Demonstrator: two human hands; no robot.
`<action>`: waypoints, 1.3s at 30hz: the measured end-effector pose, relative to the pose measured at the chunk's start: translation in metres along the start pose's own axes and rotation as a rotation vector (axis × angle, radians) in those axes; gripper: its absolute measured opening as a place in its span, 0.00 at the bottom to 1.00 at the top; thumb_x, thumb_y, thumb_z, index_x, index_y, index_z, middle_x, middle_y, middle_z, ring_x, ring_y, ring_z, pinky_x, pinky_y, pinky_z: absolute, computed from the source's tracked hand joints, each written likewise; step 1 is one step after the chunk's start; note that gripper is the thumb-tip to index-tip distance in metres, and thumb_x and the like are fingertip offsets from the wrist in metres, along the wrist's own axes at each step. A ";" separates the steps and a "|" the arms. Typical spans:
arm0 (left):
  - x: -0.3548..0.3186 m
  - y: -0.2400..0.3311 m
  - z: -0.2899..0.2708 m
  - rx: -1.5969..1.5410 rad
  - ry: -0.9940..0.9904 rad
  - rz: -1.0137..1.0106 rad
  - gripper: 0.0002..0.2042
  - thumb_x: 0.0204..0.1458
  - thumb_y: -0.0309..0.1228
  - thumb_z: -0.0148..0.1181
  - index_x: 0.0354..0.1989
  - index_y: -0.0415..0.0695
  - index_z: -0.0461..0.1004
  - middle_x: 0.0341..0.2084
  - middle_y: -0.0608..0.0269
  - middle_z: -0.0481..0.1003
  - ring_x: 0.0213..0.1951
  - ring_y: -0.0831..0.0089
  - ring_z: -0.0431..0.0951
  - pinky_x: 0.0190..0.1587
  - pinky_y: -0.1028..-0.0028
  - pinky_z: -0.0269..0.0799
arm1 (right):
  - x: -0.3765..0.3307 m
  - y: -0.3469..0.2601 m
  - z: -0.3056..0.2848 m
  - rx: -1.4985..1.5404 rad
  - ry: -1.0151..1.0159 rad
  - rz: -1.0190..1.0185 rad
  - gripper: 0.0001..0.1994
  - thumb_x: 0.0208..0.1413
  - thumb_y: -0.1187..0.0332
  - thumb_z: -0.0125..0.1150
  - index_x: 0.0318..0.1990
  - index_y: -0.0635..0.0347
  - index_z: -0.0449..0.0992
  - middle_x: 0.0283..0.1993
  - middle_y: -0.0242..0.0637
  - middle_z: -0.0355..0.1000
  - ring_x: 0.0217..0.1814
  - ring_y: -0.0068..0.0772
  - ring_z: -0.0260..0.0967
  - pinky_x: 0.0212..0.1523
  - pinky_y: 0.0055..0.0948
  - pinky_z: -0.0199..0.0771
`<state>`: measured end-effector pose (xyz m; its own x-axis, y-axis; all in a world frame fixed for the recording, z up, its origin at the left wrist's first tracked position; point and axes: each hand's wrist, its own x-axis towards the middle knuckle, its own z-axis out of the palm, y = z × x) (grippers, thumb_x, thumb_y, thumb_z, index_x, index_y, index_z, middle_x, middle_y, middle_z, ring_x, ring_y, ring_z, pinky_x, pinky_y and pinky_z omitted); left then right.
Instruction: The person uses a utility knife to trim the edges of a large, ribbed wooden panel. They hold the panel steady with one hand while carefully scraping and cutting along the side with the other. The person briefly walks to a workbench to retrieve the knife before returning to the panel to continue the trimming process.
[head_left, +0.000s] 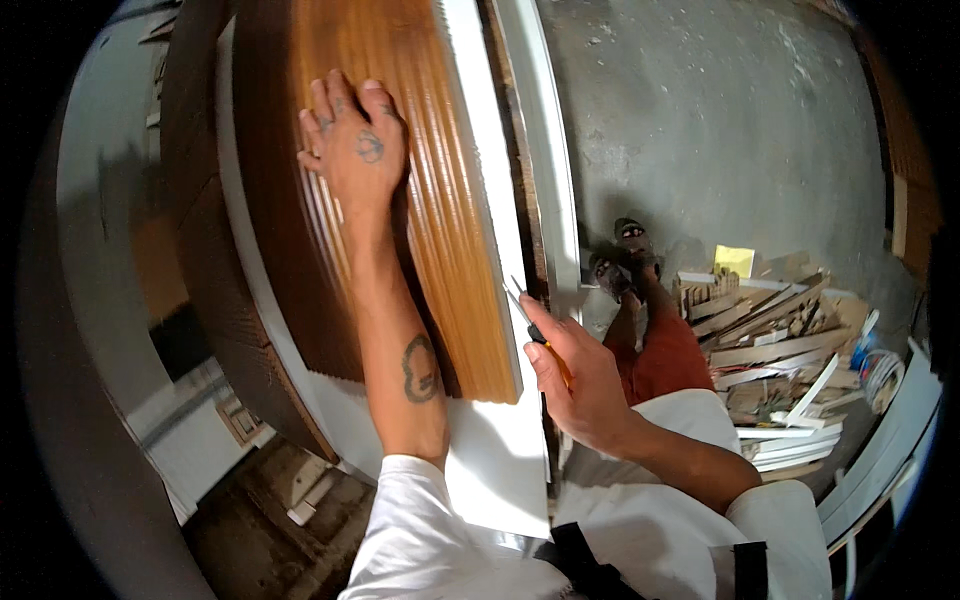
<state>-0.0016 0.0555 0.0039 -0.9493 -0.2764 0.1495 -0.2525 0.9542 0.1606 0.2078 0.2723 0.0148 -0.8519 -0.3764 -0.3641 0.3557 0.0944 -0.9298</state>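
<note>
Plainly, in the head view, the brown panel [440, 210] is glossy and wood-toned, pressed into long parallel ribs, and it lies on a smooth white board [495, 470] in front of the person. The left hand [355, 145] rests palm down on the ribs, fingers a little spread and bent, holding nothing. The right hand [580, 375] is curled round a slim tool [537, 332] with a black and yellow handle and a thin metal tip. The panel's long axis runs away from the person, its far end leaning slightly left; the tool points the same way, its tip at the white strip beside the panel's right edge, though I can't tell whether it touches. That edge looks finely toothed, and the near end stops short of the board's. Past a dark gap runs a white rail [548, 130], then grey floor [700, 130] gives wide room, with scraps [770, 345] heaped nearer the person.
</note>
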 end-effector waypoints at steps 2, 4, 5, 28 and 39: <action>0.002 -0.005 -0.006 0.001 0.006 0.029 0.34 0.63 0.54 0.36 0.69 0.40 0.55 0.70 0.43 0.48 0.70 0.36 0.44 0.65 0.32 0.36 | 0.002 -0.003 0.009 -0.050 0.026 -0.002 0.23 0.64 0.70 0.50 0.65 0.67 0.61 0.38 0.51 0.66 0.36 0.45 0.69 0.37 0.35 0.70; 0.006 -0.007 -0.030 -0.012 0.021 0.048 0.35 0.62 0.54 0.34 0.70 0.40 0.53 0.70 0.41 0.49 0.70 0.36 0.42 0.65 0.32 0.36 | -0.003 -0.012 0.016 -0.103 0.038 -0.087 0.24 0.64 0.69 0.51 0.66 0.66 0.60 0.37 0.49 0.63 0.33 0.43 0.67 0.35 0.37 0.70; 0.007 -0.004 -0.021 -0.007 0.005 0.024 0.35 0.62 0.55 0.33 0.70 0.42 0.53 0.70 0.42 0.48 0.70 0.37 0.42 0.65 0.32 0.35 | -0.002 -0.008 0.015 -0.117 0.063 -0.092 0.24 0.64 0.69 0.51 0.66 0.66 0.60 0.37 0.49 0.63 0.33 0.43 0.66 0.35 0.38 0.70; 0.021 -0.018 -0.010 0.048 -0.033 0.054 0.38 0.60 0.63 0.30 0.71 0.48 0.52 0.70 0.47 0.49 0.70 0.43 0.47 0.68 0.49 0.47 | -0.003 0.030 0.018 -0.037 0.189 -0.183 0.25 0.57 0.68 0.59 0.63 0.57 0.68 0.23 0.39 0.68 0.16 0.37 0.67 0.16 0.37 0.68; 0.018 -0.016 0.005 0.035 -0.106 0.130 0.41 0.59 0.65 0.32 0.72 0.48 0.51 0.71 0.49 0.48 0.71 0.46 0.46 0.70 0.52 0.41 | 0.010 0.033 0.009 -0.054 0.202 -0.190 0.23 0.57 0.74 0.58 0.61 0.58 0.72 0.21 0.37 0.70 0.16 0.26 0.63 0.16 0.28 0.63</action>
<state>-0.0151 0.0354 -0.0006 -0.9884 -0.1385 0.0624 -0.1309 0.9850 0.1127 0.2151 0.2630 -0.0193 -0.9627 -0.2011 -0.1808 0.1654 0.0910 -0.9820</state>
